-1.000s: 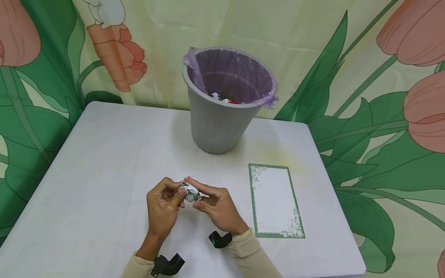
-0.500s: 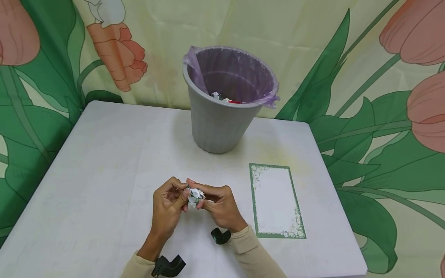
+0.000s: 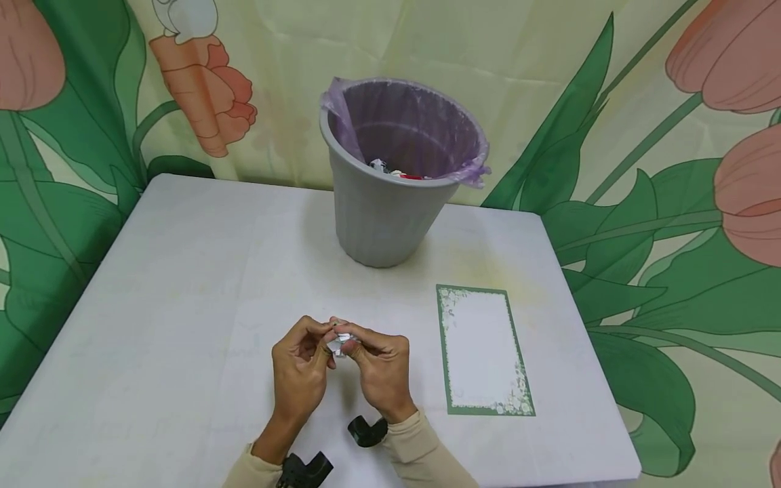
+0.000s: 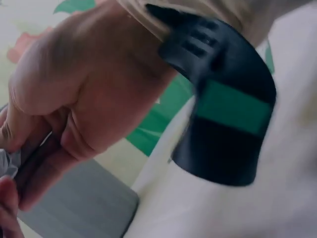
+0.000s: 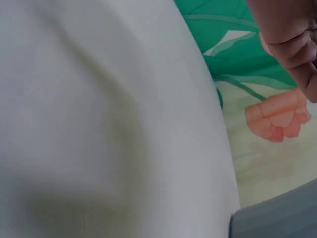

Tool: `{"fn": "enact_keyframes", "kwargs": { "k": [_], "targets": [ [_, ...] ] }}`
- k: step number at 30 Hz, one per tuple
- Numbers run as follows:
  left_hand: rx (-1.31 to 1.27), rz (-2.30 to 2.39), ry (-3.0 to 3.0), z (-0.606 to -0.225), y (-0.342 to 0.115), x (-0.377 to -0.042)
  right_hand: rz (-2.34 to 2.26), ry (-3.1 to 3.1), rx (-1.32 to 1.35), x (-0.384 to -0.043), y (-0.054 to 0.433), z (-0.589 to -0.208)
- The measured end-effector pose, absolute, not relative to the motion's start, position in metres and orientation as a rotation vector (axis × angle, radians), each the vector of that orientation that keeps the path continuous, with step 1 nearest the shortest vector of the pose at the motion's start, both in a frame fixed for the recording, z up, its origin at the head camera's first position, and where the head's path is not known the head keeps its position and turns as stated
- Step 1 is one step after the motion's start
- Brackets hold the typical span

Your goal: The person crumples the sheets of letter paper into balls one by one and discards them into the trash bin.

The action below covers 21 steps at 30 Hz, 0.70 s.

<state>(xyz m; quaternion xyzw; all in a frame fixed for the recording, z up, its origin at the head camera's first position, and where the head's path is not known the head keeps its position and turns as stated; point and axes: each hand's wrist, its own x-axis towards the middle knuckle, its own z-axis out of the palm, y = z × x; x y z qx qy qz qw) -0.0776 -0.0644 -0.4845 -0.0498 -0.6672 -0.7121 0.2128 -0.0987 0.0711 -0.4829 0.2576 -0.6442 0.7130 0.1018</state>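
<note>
A small crumpled ball of white paper with bits of green [image 3: 337,348] is between both hands above the front middle of the table. My left hand [image 3: 297,376] pinches it from the left, thumb against the near side. From the right, my right hand [image 3: 386,376] pinches it with thumb and fingers. In the left wrist view, the left hand [image 4: 94,89] fills the upper left, and a sliver of crumpled paper [image 4: 7,161] shows at the left edge. Fingers cover much of the ball. Only part of a hand [image 5: 292,39] shows in the right wrist view, without the paper.
Behind the hands, a grey bin [image 3: 387,230] with a purple liner [image 3: 421,129] stands on the white table [image 3: 183,305]; some crumpled bits [image 3: 379,165] lie inside. A green-bordered white sheet [image 3: 482,352] lies flat to the right. A printed cloth [image 3: 287,102] hangs behind.
Both hands have shifted slightly right with the paper ball, then the right hand has turned and closed in, its thumb now over the ball. More of the ball is covered.
</note>
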Motion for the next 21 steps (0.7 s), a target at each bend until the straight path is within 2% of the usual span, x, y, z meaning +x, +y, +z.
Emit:
{"fn": "enact_keyframes", "kwargs": {
  "k": [8,21],
  "targets": [
    [-0.314,-1.794,-2.02,-0.482,-0.075,-0.076,2.325,-1.882,0.526,-0.098,0.07,-0.481],
    [-0.231,-1.739,-1.889,-0.488,-0.063,-0.08,2.37,-1.843,0.463,-0.097,0.061,-0.477]
  ]
}}
